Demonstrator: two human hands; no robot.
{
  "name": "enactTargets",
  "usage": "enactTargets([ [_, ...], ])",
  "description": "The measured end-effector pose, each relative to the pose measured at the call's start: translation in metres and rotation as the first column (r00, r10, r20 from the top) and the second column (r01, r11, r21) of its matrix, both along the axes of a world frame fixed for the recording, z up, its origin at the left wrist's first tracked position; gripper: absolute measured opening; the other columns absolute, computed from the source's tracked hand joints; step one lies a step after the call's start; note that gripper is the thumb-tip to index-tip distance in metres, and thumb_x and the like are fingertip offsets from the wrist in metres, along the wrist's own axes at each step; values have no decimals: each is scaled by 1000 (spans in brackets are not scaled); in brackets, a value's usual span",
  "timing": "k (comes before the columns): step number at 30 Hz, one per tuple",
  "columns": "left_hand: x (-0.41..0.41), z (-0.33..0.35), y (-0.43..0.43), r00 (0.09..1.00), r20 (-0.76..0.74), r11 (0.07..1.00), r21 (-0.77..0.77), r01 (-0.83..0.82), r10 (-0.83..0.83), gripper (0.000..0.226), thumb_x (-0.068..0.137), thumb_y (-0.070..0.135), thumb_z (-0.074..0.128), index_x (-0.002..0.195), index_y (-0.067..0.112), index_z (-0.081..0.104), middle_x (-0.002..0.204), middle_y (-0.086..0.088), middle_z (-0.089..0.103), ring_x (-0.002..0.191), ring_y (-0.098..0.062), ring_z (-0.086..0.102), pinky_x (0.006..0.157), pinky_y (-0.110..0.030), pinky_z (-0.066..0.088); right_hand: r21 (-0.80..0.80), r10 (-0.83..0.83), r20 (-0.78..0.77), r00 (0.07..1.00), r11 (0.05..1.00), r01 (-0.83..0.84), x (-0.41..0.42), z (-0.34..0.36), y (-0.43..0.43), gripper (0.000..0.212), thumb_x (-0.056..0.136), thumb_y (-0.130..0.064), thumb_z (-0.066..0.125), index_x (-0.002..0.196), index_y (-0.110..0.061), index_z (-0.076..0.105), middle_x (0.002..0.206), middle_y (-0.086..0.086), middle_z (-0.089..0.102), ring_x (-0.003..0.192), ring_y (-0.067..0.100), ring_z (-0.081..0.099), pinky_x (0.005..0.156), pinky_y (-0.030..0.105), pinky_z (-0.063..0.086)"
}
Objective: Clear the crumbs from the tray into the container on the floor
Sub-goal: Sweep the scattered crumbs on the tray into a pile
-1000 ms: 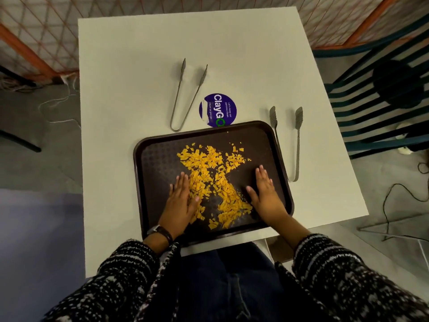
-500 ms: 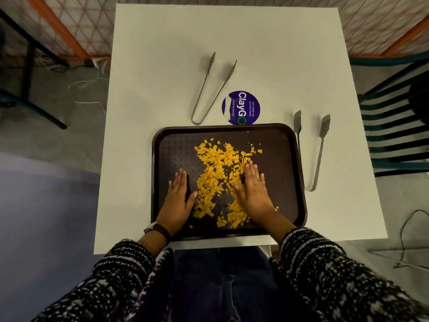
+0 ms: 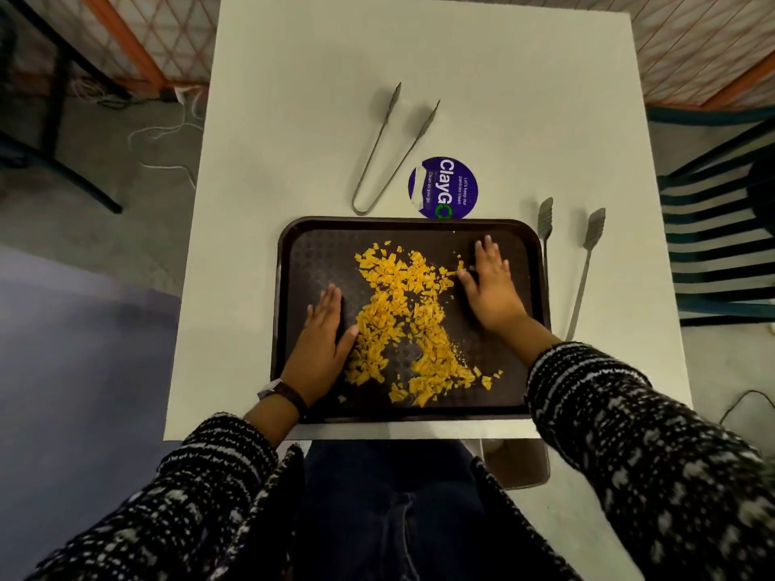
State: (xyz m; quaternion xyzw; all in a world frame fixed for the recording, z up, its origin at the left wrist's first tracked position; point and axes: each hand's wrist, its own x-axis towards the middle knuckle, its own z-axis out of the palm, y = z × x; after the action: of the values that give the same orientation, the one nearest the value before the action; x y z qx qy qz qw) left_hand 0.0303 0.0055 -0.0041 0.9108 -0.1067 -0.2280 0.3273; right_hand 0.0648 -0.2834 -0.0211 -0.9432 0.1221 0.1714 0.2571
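Note:
A dark brown tray [image 3: 520,371] lies at the near edge of the white table [image 3: 293,119]. A heap of yellow-orange crumbs [image 3: 402,325] spreads down its middle. My left hand [image 3: 321,343] lies flat on the tray at the heap's left side, thumb touching the crumbs. My right hand [image 3: 490,287] lies flat on the tray's upper right, thumb at the crumbs' right edge. Both hands hold nothing. A brown container [image 3: 518,463] shows partly on the floor under the table's near edge, right of my legs.
Thin metal tongs [image 3: 388,153] lie beyond the tray, and wider tongs [image 3: 583,270] lie to its right. A round purple sticker [image 3: 442,188] sits on the table at the tray's far edge. A green slatted chair [image 3: 721,245] stands at the right. Cables run over the floor.
My right hand has moved away from the lower heap, up and to the right on the tray. Crumbs lie more gathered toward the middle. My left hand has stayed put.

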Motion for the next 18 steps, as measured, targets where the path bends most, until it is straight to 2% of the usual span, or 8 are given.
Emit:
enactTargets([
  [4, -1, -1, 0, 1000, -6, 1000, -13, -22, 22, 83, 82, 61, 12, 147, 12, -2, 157, -3, -1, 139, -3, -9, 115, -26, -9, -5, 117, -7, 993, 993, -117, -13, -1, 18, 68, 97, -44, 32, 149, -11, 3, 159, 6, -6, 146, 18, -9, 119, 36, -6],
  [7, -3, -3, -1, 999, -19, 999, -24, -35, 34, 82, 82, 61, 13, 147, 12, -1, 158, -3, 0, 139, -2, -8, 115, -25, -9, 74, 225, 16, 974, 971, -226, -41, 4, 42, 69, 97, -46, 30, 149, -15, -3, 157, 2, -11, 144, 15, -14, 119, 36, -8],
  [11, -4, -6, -2, 1000, -18, 1000, -17, -12, 12, 82, 82, 61, 12, 147, 12, -1, 158, -4, 1, 139, -3, -8, 115, -25, -8, 211, 316, 38, 948, 925, -316, -64, 12, 59, 66, 98, -38, 35, 149, -16, 1, 158, -1, -5, 145, 12, -9, 120, 34, -4],
  [14, 0, -8, -4, 1000, -14, 1000, -12, 4, -5, 81, 82, 60, 13, 147, 12, -2, 158, -5, 2, 140, -4, -8, 115, -26, -8, 205, 260, 70, 963, 941, -269, -58, 15, 48, 64, 98, -40, 33, 149, -16, 4, 158, -2, -3, 146, 11, -7, 120, 34, -2],
  [18, 4, -7, -9, 1000, -12, 1000, -18, 20, -20, 78, 84, 59, 14, 147, 14, -1, 158, -3, 0, 141, -5, -8, 116, -27, -7, 82, 106, 44, 993, 991, -110, -22, 9, 23, 66, 97, -41, 33, 149, -13, 3, 159, 3, -3, 146, 15, -7, 120, 34, -4],
])
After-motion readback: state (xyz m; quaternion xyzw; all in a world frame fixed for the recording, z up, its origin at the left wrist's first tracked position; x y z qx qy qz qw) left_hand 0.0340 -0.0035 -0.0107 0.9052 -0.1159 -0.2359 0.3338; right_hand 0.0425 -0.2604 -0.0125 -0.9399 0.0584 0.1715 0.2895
